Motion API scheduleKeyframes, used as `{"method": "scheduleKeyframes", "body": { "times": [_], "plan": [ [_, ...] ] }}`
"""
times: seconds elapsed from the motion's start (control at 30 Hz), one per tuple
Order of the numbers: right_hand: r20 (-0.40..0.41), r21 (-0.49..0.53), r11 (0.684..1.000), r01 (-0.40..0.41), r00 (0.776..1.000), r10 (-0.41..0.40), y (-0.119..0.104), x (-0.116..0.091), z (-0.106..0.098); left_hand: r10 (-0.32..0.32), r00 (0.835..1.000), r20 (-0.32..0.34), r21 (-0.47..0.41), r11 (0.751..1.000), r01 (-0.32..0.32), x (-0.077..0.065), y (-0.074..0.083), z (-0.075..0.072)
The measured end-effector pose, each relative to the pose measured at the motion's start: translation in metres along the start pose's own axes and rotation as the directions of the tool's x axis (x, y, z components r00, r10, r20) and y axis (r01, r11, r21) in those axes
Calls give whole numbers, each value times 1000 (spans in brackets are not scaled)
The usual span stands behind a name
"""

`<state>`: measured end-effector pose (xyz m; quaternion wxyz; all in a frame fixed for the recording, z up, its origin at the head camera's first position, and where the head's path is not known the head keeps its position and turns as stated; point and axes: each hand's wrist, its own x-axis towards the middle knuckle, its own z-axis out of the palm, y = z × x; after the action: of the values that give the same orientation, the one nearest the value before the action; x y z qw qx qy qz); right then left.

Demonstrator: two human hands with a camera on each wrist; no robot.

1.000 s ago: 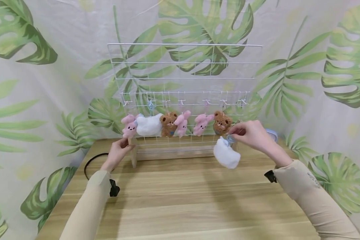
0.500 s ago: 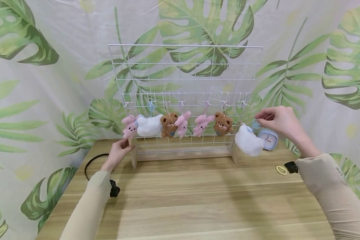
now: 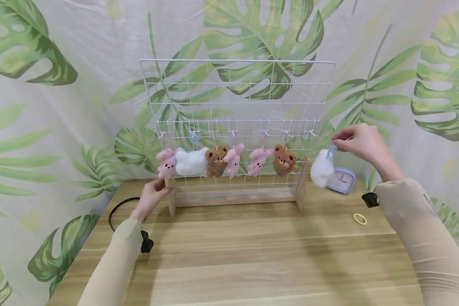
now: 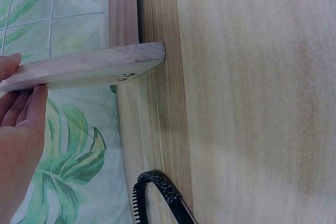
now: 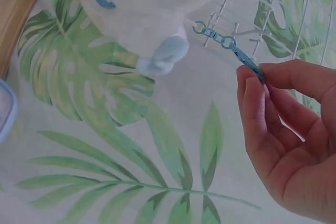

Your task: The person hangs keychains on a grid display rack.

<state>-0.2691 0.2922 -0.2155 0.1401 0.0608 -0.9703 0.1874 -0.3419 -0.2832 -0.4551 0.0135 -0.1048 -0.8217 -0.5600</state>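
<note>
My right hand (image 3: 361, 142) pinches the blue clasp (image 5: 247, 64) of a white plush keychain (image 3: 322, 168). The plush dangles just right of the white wire rack (image 3: 237, 103), apart from it. At the rack's left end, my left hand (image 3: 151, 195) holds the wooden side support (image 4: 94, 66) between thumb and fingers. From the rack's hooks hang pink bunny plushes (image 3: 257, 161), brown bear plushes (image 3: 284, 159) and another white plush (image 3: 192, 162). The rightmost hook (image 3: 310, 133) carries no plush.
Behind the dangling plush, a blue clock (image 3: 343, 180) is partly covered. A yellow ring (image 3: 360, 219) lies on the wooden table (image 3: 233, 255) at right. On the left, a black headband (image 4: 157, 182) rests near the left wrist. A leaf-print curtain (image 3: 99, 85) hangs behind everything.
My right hand has carried the white plush keychain rightward and up, from in front of the rack to beside it. The clock and yellow ring came into sight. My left hand keeps its place.
</note>
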Motion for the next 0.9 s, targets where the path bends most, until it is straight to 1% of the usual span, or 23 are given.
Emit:
{"method": "scheduleKeyframes", "body": {
  "times": [0.23, 0.4, 0.6, 0.9],
  "plan": [
    [-23, -3, 999, 44, 999, -44, -6, 14, 2, 0, 1000, -12, -3, 1000, 0, 0, 0, 2],
    [-14, 12, 996, 86, 996, -86, -13, 20, 1, -2, 1000, -8, 0, 1000, 2, -1, 1, 1],
    [3, 13, 994, 105, 994, -106, -21, 21, -2, 7, 1000, -16, 6, 1000, -7, -1, 3, 1],
    [16, 8, 992, 126, 992, -126, -26, 19, -2, 5, 1000, -21, 20, 1000, -5, -1, 2, 2]
  ]
}}
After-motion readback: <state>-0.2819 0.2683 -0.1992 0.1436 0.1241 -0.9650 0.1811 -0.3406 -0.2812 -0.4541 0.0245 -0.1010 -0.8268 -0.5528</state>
